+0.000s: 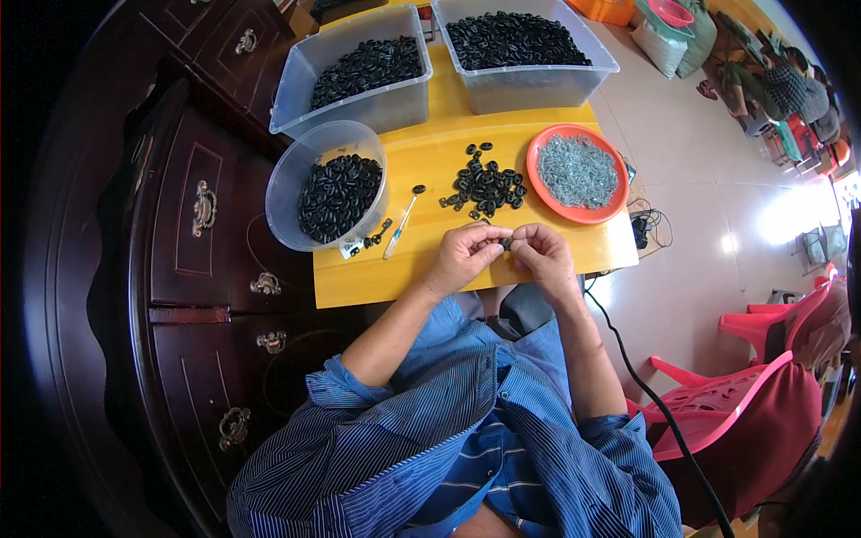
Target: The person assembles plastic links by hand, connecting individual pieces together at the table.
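Note:
My left hand [466, 254] and my right hand [541, 254] meet over the near edge of a yellow table [421, 269]. Together they pinch one small black ring [507, 242] between the fingertips. Just beyond them lies a loose pile of black rings [487, 184]. To the right of the pile stands an orange plate [547, 195] filled with small grey metal pieces. A round clear tub [305, 161] of black rings overhangs the table's left edge. A thin pen-like tool [402, 222] lies between that tub and my hands.
Two clear rectangular bins of black rings stand at the table's far end, left bin [359, 108] and right bin [529, 88]. A dark wooden cabinet [197, 269] runs along the left. Pink plastic chairs [744, 403] stand at the right, and a black cable [646, 386] crosses the floor.

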A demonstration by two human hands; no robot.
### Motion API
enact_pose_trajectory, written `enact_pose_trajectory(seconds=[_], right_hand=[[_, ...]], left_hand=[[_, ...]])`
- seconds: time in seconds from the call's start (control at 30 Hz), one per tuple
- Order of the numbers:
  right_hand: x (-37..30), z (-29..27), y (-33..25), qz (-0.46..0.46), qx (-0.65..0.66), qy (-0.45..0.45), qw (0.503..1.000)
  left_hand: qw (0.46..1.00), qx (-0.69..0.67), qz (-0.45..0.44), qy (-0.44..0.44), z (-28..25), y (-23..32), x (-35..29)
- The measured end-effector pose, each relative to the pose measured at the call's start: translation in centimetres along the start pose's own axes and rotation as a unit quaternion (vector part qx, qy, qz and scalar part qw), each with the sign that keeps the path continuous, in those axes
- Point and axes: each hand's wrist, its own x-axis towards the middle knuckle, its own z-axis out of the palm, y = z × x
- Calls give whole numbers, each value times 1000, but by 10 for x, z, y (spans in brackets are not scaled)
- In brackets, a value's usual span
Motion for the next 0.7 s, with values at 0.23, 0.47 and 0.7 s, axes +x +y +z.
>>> enact_pose_trajectory(seconds=[0.23,0.47,0.7], right_hand=[[0,-1,-5,65,3,-23,998],[0,2,-3,98,123,-48,986],[7,8,11,71,219,-32,973]], left_hand=[[987,130,88,-26,-4,31,5],[950,296,93,-14,5,67,5],[867,440,220,82,11,53,10]])
